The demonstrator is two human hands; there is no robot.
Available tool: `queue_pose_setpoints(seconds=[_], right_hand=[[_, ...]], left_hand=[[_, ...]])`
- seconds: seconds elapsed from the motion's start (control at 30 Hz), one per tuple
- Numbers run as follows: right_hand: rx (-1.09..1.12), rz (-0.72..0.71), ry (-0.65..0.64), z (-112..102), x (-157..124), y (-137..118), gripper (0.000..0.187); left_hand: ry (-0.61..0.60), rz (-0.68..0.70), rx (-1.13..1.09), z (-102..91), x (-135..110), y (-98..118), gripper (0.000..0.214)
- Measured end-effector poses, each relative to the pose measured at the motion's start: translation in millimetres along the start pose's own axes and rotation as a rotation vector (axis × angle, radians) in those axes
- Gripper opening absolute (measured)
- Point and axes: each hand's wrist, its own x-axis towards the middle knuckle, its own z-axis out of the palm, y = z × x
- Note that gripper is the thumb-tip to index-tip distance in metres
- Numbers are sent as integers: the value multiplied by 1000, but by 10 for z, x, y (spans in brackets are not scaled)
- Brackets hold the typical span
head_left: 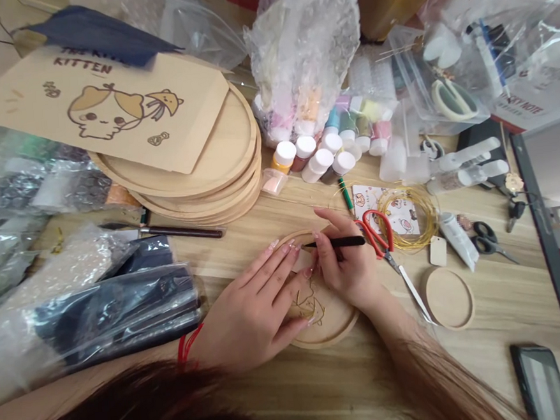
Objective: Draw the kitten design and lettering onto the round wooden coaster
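Two bare hands are working over a round wooden disc [338, 324], which is lying near the middle of a crowded wooden table [468, 363]. A gold-coloured cat outline [309, 304] is showing on the disc's face. The left hand [253, 308] is lying spread and flat across the disc, steadying it with long, pink-nailed fingers and gripping nothing. The right hand [346, 272] is curled into a narrow pinch around a slim black-handled tool [342, 242], with the tip hidden among the fingers, close above the disc's upper part.

Just right of the hands, red-handled scissors [375, 232] are lying with their long blades open, beside a coil of gold wire [408, 221]. Farther up the table, small white-capped paint bottles [322, 162] are standing in a cluster near a stack of round wooden trays [201, 177]. A second wooden disc [446, 297] is resting to the right.

The main risk appears to be a slip of the tool, which could disturb or mark the outline, especially if the disc shifts under the left hand. The nearby scissor blades could also catch a wrist or sleeve.
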Motion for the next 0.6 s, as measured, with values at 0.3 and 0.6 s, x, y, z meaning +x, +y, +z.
queue_pose_setpoints(seconds=[0.3,0.6], right_hand=[[79,39,23,-42,11,-19,33],[14,0,-10,-24,3,12,30]], left_hand=[[15,13,16,5,19,0,52],[15,7,16,6,8,-2,52]])
